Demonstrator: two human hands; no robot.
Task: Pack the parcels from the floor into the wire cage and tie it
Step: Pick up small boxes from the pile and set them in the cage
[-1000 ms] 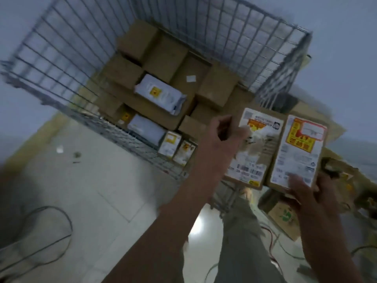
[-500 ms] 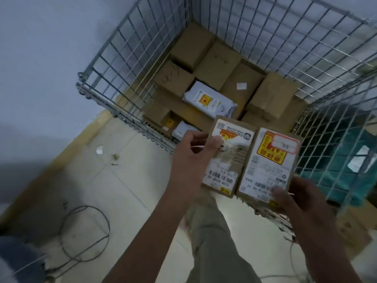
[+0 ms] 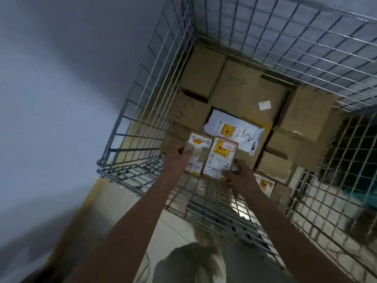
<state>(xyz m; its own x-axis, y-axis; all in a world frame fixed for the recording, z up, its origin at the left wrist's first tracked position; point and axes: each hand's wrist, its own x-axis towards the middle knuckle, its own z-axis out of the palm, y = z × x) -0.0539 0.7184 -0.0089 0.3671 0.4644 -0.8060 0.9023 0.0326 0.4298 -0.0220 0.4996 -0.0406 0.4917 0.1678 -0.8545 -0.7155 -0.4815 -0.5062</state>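
Observation:
Both my arms reach over the near rim of the wire cage [image 3: 130, 176]. My left hand [image 3: 179, 160] grips a small brown parcel [image 3: 199, 148] with a white label. My right hand [image 3: 238, 176] grips a second small parcel [image 3: 221, 158] with a yellow and red sticker. The two parcels are held side by side, low inside the cage. Beneath them lie several brown cardboard boxes [image 3: 240, 88] and a white mailer bag [image 3: 234, 131] with a yellow sticker.
The cage's tall wire walls [image 3: 285, 33] rise at the back and on both sides. A grey wall [image 3: 61, 78] stands to the left. More small labelled parcels [image 3: 265, 184] lie at the cage's near right. My trouser leg [image 3: 191, 262] and pale floor tiles [image 3: 169, 231] show below.
I have stepped closer and both hands have carried the two parcels from outside the near rim down into the cage, over the packed boxes.

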